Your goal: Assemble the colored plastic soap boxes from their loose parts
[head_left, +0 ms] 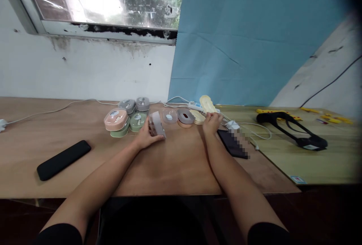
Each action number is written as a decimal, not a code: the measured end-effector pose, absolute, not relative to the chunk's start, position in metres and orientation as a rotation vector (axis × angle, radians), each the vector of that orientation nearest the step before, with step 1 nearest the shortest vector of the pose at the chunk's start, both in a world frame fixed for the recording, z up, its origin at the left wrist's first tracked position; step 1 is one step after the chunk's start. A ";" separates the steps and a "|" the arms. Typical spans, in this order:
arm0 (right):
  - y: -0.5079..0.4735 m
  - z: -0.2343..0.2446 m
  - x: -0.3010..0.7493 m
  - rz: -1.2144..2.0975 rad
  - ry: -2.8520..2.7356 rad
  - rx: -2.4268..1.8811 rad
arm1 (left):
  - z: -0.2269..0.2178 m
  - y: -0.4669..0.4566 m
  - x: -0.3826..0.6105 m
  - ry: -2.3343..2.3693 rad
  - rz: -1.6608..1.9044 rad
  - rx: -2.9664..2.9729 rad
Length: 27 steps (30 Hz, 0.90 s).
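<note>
My left hand (148, 136) is closed around a clear, greyish plastic container (157, 125) tipped on its side above the table. My right hand (212, 123) pinches a pale yellow oval lid (207, 104) by its lower edge and holds it raised. Beneath that lid lies another pale yellow piece (197, 117). Between my hands are a clear round cover (170, 116) and a grey lid (186, 115) with a slot, resting on a peach-coloured piece (184, 124). Left of my left hand stand closed boxes: pink (115, 118), green (138, 122) and grey (142, 104).
A black phone-like slab (63, 160) lies at the left. Behind my right hand are a white power strip (195, 105) and cables. A dark flat device (233, 144) sits right of my forearm. Farther right are a black strap frame (294, 130) and yellow items (336, 119).
</note>
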State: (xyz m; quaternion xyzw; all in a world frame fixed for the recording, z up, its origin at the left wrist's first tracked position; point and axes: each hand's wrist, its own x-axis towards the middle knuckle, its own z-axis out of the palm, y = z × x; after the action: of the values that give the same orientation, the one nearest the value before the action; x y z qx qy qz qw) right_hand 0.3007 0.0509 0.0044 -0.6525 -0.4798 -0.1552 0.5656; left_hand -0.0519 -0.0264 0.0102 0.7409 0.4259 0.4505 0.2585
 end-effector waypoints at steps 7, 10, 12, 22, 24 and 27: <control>0.053 -0.003 0.290 -0.276 -1.210 -1.655 | 0.011 -0.028 -0.054 1.181 1.142 2.135; 0.053 -0.003 0.288 -0.272 -1.229 -1.660 | 0.012 -0.030 -0.053 1.177 1.132 2.139; 0.053 -0.004 0.288 -0.273 -1.251 -1.666 | 0.013 -0.030 -0.053 1.188 1.109 2.143; 0.059 -0.006 0.296 -0.251 -1.265 -1.642 | 0.014 -0.031 -0.052 1.162 1.075 2.159; 0.060 -0.006 0.297 -0.249 -1.289 -1.631 | 0.015 -0.031 -0.052 1.166 1.073 2.157; 0.060 -0.006 0.296 -0.284 -1.295 -1.615 | 0.017 -0.033 -0.052 1.188 1.054 2.140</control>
State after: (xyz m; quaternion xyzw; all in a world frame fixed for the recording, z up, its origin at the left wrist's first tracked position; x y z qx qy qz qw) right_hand 0.2957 0.0602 -0.0058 -0.6683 -0.5360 -0.1176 0.5023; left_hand -0.0520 -0.0328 0.0171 0.7802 0.4333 0.3844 0.2362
